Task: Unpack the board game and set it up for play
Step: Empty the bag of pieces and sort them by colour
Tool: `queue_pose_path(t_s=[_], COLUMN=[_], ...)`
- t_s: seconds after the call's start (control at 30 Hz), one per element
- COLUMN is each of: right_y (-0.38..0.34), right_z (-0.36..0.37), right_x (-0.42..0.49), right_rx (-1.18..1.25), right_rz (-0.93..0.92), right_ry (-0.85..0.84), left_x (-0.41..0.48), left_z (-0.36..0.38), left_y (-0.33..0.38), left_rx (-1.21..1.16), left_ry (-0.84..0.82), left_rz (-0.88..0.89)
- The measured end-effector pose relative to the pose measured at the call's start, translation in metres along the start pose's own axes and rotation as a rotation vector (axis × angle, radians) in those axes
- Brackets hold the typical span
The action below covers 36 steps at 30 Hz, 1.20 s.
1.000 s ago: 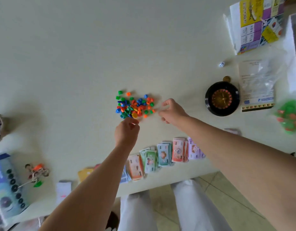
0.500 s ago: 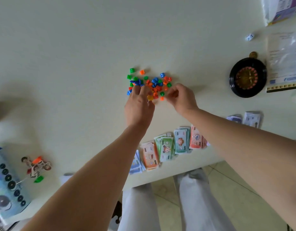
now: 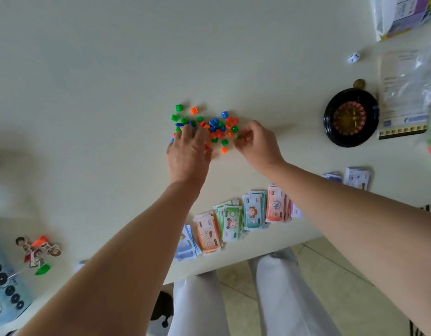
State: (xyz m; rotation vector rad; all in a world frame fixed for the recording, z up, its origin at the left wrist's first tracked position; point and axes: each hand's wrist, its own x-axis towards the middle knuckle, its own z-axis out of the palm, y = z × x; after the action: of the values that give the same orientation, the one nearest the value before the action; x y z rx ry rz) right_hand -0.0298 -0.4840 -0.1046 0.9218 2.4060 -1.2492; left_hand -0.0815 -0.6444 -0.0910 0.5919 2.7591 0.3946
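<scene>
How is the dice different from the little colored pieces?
The dice is white with dark dots; the pieces are green, orange and blue. The dice lies alone, far right, untouched; the pieces sit in a heap mid-table, with the left hand and right hand at them. Both are small and lie on the table.

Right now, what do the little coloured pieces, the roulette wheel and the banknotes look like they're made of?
Coloured pieces: likely moulded plastic, going by the saturated green, orange and blue and the faceted, slightly shiny faces.
Roulette wheel: probably plastic; the black rim is glossy and catches light.
Banknotes: printed paper, thin flat sheets fanned in stacks, matte.
</scene>
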Motion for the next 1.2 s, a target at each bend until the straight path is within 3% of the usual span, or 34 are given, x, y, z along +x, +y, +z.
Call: queue_pose_path(t_s=[0.13, 0.27, 0.37, 0.57, 0.7, 0.83, 0.93, 1.07, 1.2], right_y=[-0.002, -0.003, -0.001, -0.003, -0.003, -0.003, -0.008, -0.013, -0.017], right_z=[-0.012, -0.015, -0.016, -0.024, -0.030, -0.030, -0.022, -0.004, 0.006], right_x=[0.003, 0.000, -0.004, -0.013, -0.014, -0.011, -0.005, 0.004, 0.006], right_rx=[0.270, 0.271, 0.252, 0.153, 0.161, 0.160, 0.053, -0.135, -0.341], right_rz=[0.127, 0.101, 0.084, -0.084, -0.066, -0.050, -0.069, -0.220, -0.258], right_ry=[-0.077, -0.150, -0.152, -0.181, -0.236, -0.207, -0.125, -0.046, -0.007], left_x=[-0.007, -0.008, -0.003, 0.007, 0.005, -0.006, -0.015, -0.021, -0.023], left_z=[-0.004, -0.007, -0.006, -0.006, -0.004, -0.004, -0.004, -0.004, -0.003], left_y=[-0.006, -0.001, 0.014, 0.041, 0.032, 0.017, 0.010, 0.005, -0.005], left_rx=[-0.015, -0.062, -0.259, -0.722, -0.846, -0.628, -0.433, -0.292, -0.220], left_ry=[-0.012, -0.041, -0.084, -0.438, -0.435, -0.372, -0.308, -0.170, -0.067], left_rz=[-0.004, -0.021, -0.053, -0.360, -0.519, -0.426, -0.328, -0.290, -0.266])
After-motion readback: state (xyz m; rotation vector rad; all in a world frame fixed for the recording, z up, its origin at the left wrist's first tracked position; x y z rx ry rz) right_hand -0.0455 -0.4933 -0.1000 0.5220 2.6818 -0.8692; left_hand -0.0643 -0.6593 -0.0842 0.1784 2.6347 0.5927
